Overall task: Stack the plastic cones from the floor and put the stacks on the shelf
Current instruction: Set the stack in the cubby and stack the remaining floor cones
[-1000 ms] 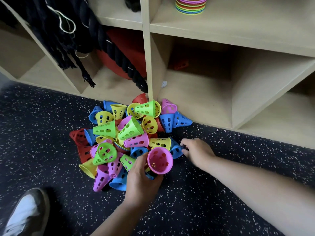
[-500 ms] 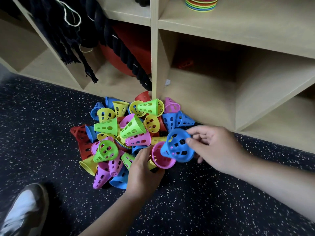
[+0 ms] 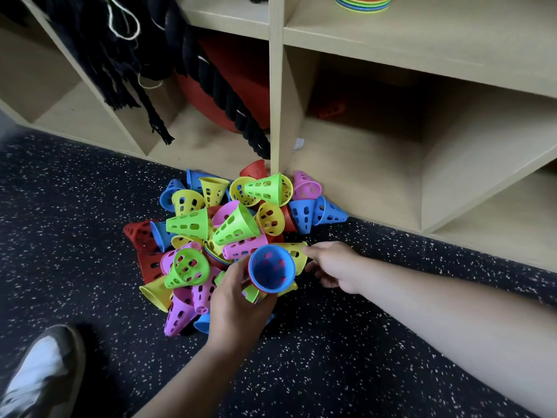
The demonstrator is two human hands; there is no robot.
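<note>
A pile of perforated plastic cones (image 3: pixel 229 233) in green, yellow, pink, blue and red lies on the dark speckled floor in front of the wooden shelf (image 3: pixel 275 122). My left hand (image 3: pixel 238 309) grips a small stack: a blue cone (image 3: pixel 271 271) nested into a pink one, its open mouth facing me. My right hand (image 3: pixel 333 265) touches a yellow cone (image 3: pixel 297 256) lying just behind that stack; its fingers reach the cone's rim, and whether they have closed on it is unclear.
The shelf's lower compartment (image 3: pixel 361 176) behind the pile holds one red cone (image 3: pixel 328 109) at the back. Thick black rope (image 3: pixel 223 95) and a red ball fill the compartment to the left. Coloured discs (image 3: pixel 363 2) sit on the upper shelf. A shoe (image 3: pixel 39 372) shows bottom left.
My right hand picked a blue cone from the floor and set it into the pink cone in my left hand, then let go and reached to the yellow cone.
</note>
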